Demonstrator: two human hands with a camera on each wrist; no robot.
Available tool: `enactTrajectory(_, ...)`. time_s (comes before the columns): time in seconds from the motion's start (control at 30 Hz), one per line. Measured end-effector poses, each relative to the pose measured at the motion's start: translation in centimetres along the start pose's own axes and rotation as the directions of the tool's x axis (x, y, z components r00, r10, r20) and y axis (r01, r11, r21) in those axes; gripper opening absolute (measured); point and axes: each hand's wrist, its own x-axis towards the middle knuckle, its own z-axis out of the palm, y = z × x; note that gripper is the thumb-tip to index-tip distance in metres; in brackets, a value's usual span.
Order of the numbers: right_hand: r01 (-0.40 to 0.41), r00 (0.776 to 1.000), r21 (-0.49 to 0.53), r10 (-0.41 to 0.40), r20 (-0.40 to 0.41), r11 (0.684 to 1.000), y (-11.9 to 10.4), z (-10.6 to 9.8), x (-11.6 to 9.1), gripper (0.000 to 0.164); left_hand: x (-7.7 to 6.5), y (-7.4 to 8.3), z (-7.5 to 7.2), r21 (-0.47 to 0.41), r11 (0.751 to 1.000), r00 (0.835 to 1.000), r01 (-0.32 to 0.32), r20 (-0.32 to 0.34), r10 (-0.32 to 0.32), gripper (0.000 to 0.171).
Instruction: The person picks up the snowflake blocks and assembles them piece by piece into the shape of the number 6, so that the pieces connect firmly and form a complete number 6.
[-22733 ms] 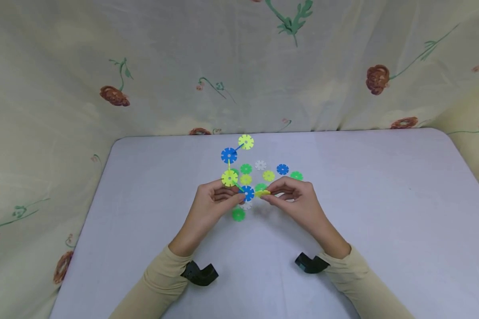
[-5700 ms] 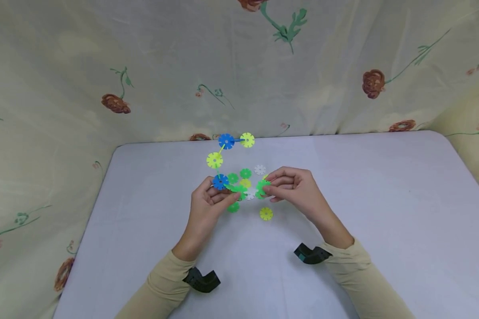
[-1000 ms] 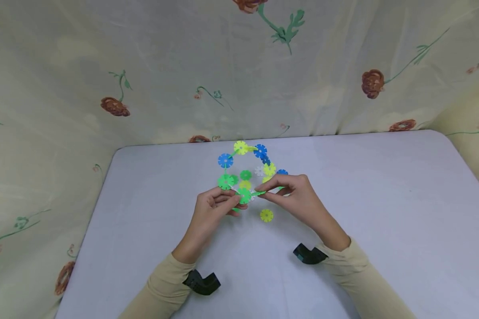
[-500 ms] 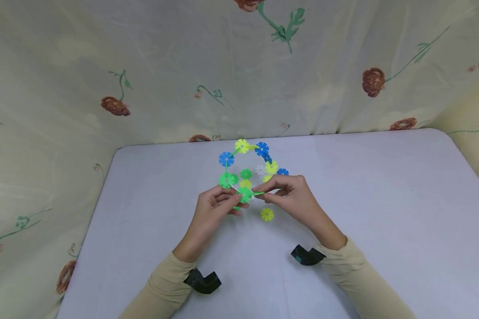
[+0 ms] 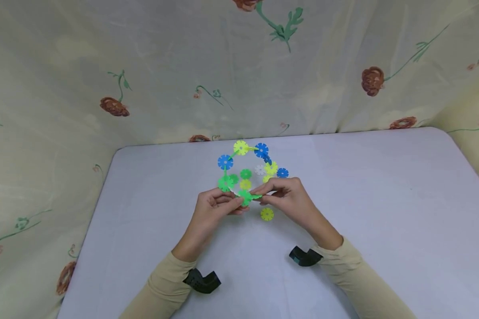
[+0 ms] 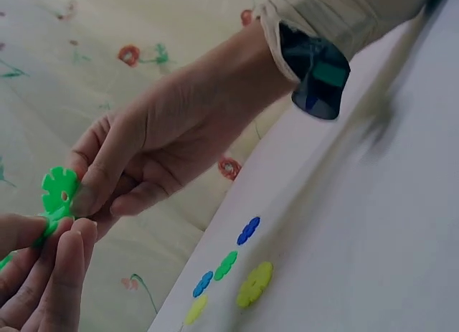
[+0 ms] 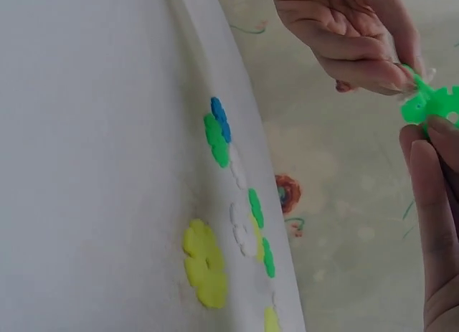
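Observation:
A curved chain of notched interlocking discs, with blue discs [image 5: 225, 162] and yellow discs [image 5: 241, 147] towards its far side, hangs above the table in the head view. My left hand [image 5: 215, 208] pinches a green disc [image 5: 245, 197] at the chain's near end. My right hand [image 5: 283, 194] pinches another green disc [image 5: 257, 196], seen edge-on, against it. In the right wrist view the two green discs [image 7: 423, 102] meet between the fingertips; the fingers partly hide the joint. Another green disc [image 5: 225, 183] of the chain sits just beyond my left fingers.
Loose discs lie on the white-covered table [image 5: 363, 199]: a yellow one [image 5: 267, 214] nearest me, a blue one [image 5: 282, 173] to the right, a white one [image 5: 259, 170], a green one [image 5: 245, 174] and others behind the hands. A flowered curtain [image 5: 303, 88] hangs beyond the table's far edge.
Since the oldest frame the chain has grown longer, with green discs added, and it has been turned. Over the last second my right hand has moved slightly left, bringing its disc closer against the left-held one.

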Motion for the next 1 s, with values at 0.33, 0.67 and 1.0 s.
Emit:
enactTrajectory(0.33, 0.019, 1.000, -0.065, -0.019, -0.005, 0.998, 0.0, 0.3, 0.0, 0.016, -0.2, 0.2, 0.2, -0.013, 0.998, 0.998, -0.063, 0.023, 0.063, 0.017)
enactTrajectory(0.67, -0.151, 0.986, -0.333, 0.165, 0.014, 0.931, 1.0, 1.0, 0.4, 0.027, -0.2, 0.5, 0.1, 0.057, 0.993, 0.995, -0.099, 0.017, 0.098, 0.017)
enactTrajectory(1.0, -0.273, 0.943, -0.588, 0.332, -0.009, 0.761, 3.0, 2.4, 1.6, 0.036, -0.1, 0.6, -0.2, 0.014, 0.995, 0.995, -0.096, 0.000, 0.096, 0.016)
